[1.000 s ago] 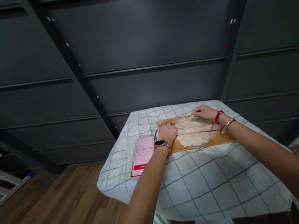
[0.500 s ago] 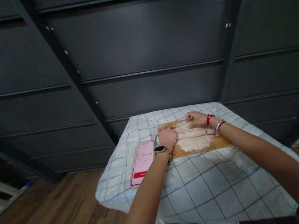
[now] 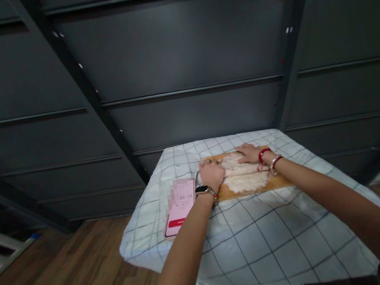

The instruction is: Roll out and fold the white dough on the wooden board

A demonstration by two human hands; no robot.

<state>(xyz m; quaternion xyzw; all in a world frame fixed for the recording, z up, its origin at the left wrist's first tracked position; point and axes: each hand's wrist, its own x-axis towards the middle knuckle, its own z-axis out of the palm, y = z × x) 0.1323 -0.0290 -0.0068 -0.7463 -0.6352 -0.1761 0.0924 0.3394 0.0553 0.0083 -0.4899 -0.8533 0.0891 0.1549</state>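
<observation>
On the table lies a wooden board [image 3: 221, 196] covered with a pale, floury-looking layer [image 3: 246, 182], perhaps dough. A thicker pale roll [image 3: 241, 169] runs across its middle. My left hand [image 3: 212, 175] is closed at the board's left end, against the end of the roll; what its fingers hold, if anything, is hidden. My right hand [image 3: 249, 153] lies open over the far part of the pale layer, palm down with fingers stretched to the left. Part of a metal ring [image 3: 197, 177] shows beside my left hand.
A phone [image 3: 180, 208] showing a timer lies left of the board, close to my left forearm. The table wears a white checked cloth [image 3: 249, 232]. Behind it rises a dark panelled wall [image 3: 194, 119]. A pale frame [image 3: 6, 253] stands on the wooden floor at the left.
My right hand has gone from bent, pinched-looking fingers to lying flat and stretched out over the pale layer. My left hand stays closed in place.
</observation>
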